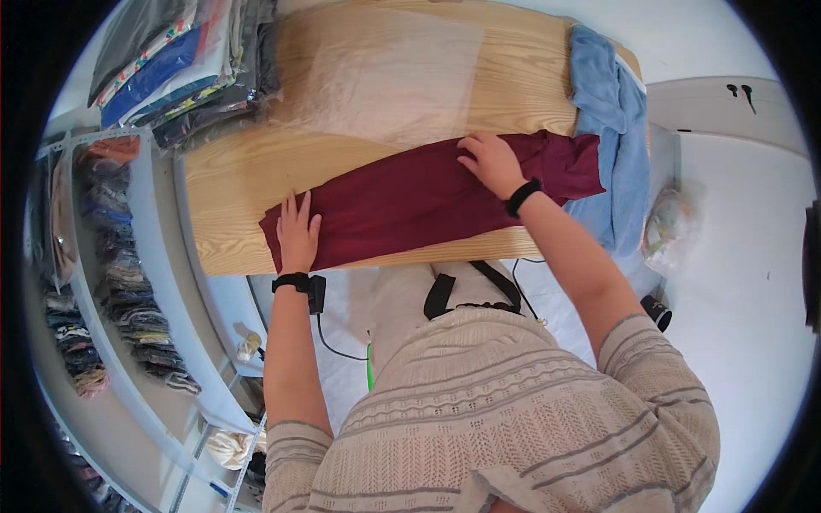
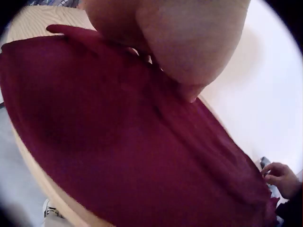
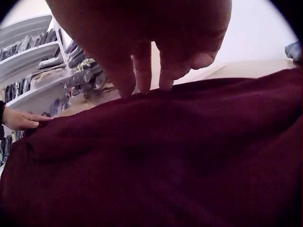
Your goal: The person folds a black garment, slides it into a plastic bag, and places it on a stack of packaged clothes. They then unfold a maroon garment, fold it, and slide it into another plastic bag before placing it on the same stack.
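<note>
A long maroon garment (image 1: 398, 205) lies folded lengthwise along the table's near edge, its right end bunched. Across its left end rests my left hand (image 1: 298, 235), fingers extended on the cloth. My right hand (image 1: 496, 164) is at the upper edge, right of the garment's middle, with fingers slightly bent. In the right wrist view, the fingertips of the right hand (image 3: 151, 56) touch the cloth (image 3: 156, 142) from above, without gripping it. The left wrist view has the left hand (image 2: 175, 38) over the maroon cloth (image 2: 109, 123), its fingers mostly hidden behind the palm.
Light blue denim (image 1: 611, 128) hangs over the wooden table's (image 1: 231, 179) right end, beside the garment. A clear plastic bag (image 1: 393, 77) lies flat behind it. Bagged clothes (image 1: 184, 77) are stacked at the back left, and shelves (image 1: 162, 248) of packed clothes stand left.
</note>
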